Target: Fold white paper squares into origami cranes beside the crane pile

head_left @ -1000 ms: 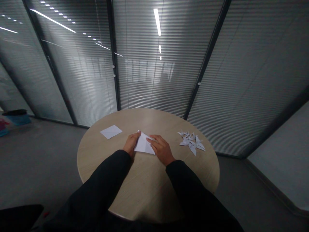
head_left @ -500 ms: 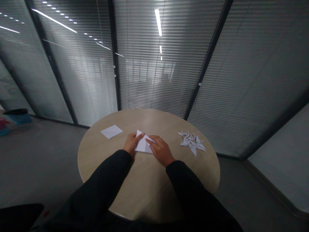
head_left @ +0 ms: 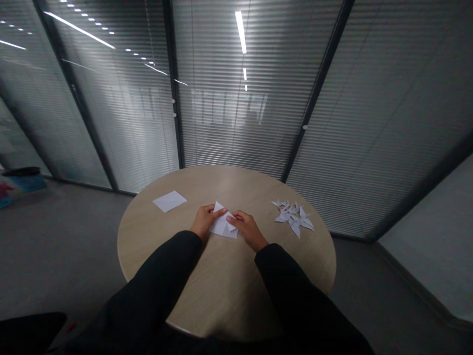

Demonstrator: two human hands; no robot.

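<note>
A partly folded sheet of white paper (head_left: 223, 229) is held between my two hands over the middle of the round wooden table (head_left: 207, 291). My left hand (head_left: 204, 220) grips its left side, thumb lying on top. On the right edge, my right hand (head_left: 248, 228) pinches the paper between thumb and fingers. One pointed corner of the paper sticks up between the hands at the far side. The undersides of the fingers are hidden by the paper.
Flat white paper (head_left: 170, 201) lies on the table's left part. Several folded paper shapes with pointed tips (head_left: 294, 217) are heaped at the right. Glass panels with blinds (head_left: 236, 123) rise behind the table. A blue bin (head_left: 29, 181) stands on the floor at far left.
The paper has turned slightly between my hands. My right hand's fingers have drawn back from lying across its top to pinching its right edge.
</note>
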